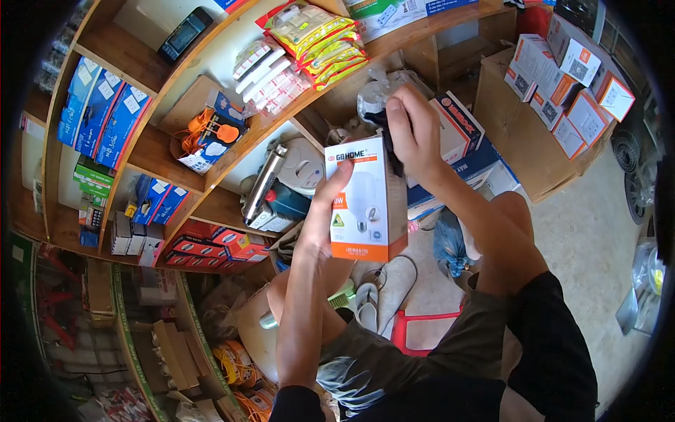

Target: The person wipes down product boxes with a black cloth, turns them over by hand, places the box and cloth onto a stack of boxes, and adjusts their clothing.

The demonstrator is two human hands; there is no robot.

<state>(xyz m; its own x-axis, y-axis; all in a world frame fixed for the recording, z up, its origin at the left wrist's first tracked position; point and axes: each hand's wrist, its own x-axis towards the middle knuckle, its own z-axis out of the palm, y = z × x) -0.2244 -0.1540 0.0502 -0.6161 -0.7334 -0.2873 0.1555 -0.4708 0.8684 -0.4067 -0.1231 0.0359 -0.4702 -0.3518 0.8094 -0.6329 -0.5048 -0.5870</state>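
Note:
An LED bulb box [362,190], white with an orange band at the bottom, stands upright in front of me. My left hand [327,200] is closed around its left side, the thumb lying across the printed front. At the box's upper right edge is my right hand [416,133], its fingers curled around a dark cloth [394,156]. Part of the cloth hangs down along the box's right side. The fingertips of my right hand are partly hidden, and I cannot tell how firmly the cloth presses on the box.
Wooden shelves [232,158] with boxed goods curve along the left and top. Several similar white-and-orange boxes [562,91] stand on a large cardboard carton [492,119] at the right. Below lie sandals [376,299], a red stool [402,330] and a blue plastic bag [451,243].

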